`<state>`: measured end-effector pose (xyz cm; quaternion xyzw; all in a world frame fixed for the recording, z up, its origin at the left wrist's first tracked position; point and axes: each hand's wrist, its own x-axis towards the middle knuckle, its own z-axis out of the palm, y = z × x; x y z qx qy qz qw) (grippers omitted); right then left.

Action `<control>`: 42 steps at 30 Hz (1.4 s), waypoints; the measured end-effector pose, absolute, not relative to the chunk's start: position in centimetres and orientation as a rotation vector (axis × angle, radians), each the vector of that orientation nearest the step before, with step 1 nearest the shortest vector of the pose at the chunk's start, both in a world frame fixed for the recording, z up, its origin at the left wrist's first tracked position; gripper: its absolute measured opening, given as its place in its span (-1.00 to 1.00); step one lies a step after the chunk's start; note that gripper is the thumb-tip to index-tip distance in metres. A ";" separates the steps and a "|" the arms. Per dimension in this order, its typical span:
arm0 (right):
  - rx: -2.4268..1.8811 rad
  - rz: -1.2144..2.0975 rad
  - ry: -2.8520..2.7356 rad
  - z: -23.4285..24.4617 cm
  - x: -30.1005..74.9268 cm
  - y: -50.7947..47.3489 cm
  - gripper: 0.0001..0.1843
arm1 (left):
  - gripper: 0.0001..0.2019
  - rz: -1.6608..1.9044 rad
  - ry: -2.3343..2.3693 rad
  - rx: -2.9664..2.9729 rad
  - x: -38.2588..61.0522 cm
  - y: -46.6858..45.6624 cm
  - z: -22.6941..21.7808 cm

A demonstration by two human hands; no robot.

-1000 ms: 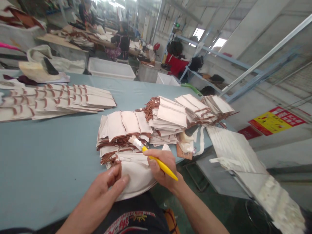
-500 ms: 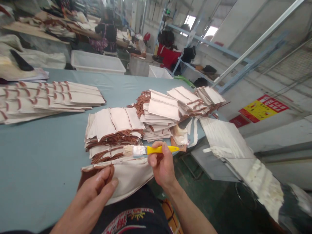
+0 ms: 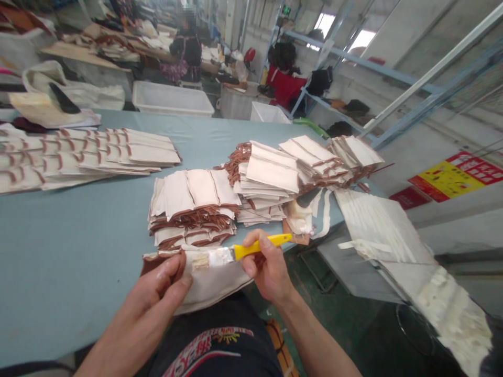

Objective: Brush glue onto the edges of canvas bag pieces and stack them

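My right hand [image 3: 269, 264] is closed around the yellow handle of a paintbrush [image 3: 239, 252], whose ferrule is caked with white. The bristles point left and lie over a cream fabric piece [image 3: 220, 280] with brown edging; I cannot tell whether they touch it. Pinched at its left end by my left hand [image 3: 163, 290], this piece hangs at the table's front edge above my lap. Just behind it stands a stack of similar cream panels [image 3: 196, 196] with brown edges.
More stacks of panels [image 3: 271, 173] run toward the back right. Overlapping rows of panels [image 3: 86, 152] lie at the left of the blue-green table [image 3: 78, 235]. White bins [image 3: 173, 99] stand beyond it. A board with white residue [image 3: 393, 235] slopes off the right side. A person [image 3: 188, 52] sits far back.
The paintbrush has moved down and toward me, from over the stack's edge to over the held piece, and its bristles tilt lower. My left hand keeps its pinch. The view has shifted slightly.
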<state>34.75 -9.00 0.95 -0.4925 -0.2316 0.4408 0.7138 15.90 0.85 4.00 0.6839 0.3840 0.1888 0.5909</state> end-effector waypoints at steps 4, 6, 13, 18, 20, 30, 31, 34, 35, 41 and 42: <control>-1.097 0.967 -0.420 0.8 35.3 -9.0 -0.45 | -0.65 0.430 0.882 1.592 15.7 1.0 3.4; -1.097 0.966 -0.371 0.6 35.6 -9.1 -0.49 | -0.66 0.400 0.866 1.607 15.6 1.1 2.6; -1.134 0.849 -0.340 -0.1 36.6 -11.0 -0.45 | -0.61 0.341 0.865 1.486 17.6 0.8 1.1; -1.202 0.576 -0.512 -0.1 36.6 -12.9 -0.50 | -0.55 0.246 0.898 1.370 19.8 0.1 0.7; -1.244 0.468 -0.681 0.0 36.5 -13.4 -0.57 | -0.55 0.213 0.857 1.296 20.4 -0.5 0.3; -1.342 -0.098 -1.462 0.3 36.2 -11.9 -0.72 | -0.53 0.304 0.863 1.274 21.7 -1.6 1.2; -1.359 -0.134 -1.487 0.3 36.2 -11.7 -0.72 | -0.56 0.332 0.865 1.308 21.6 -1.6 1.3; -1.393 -0.197 -1.531 0.5 35.9 -10.9 -0.72 | -0.72 0.421 0.887 1.494 20.9 -1.6 1.2; -1.398 -0.189 -1.544 0.5 35.9 -10.6 -0.72 | -0.74 0.434 0.894 1.569 20.6 -1.6 1.1; -1.328 -0.069 -1.587 0.9 36.8 -9.6 -0.70 | -0.79 0.502 0.939 1.746 20.1 -2.0 1.3; -1.334 -0.064 -1.586 1.1 37.2 -9.6 -0.71 | -0.77 0.522 0.977 1.745 20.0 -1.9 1.3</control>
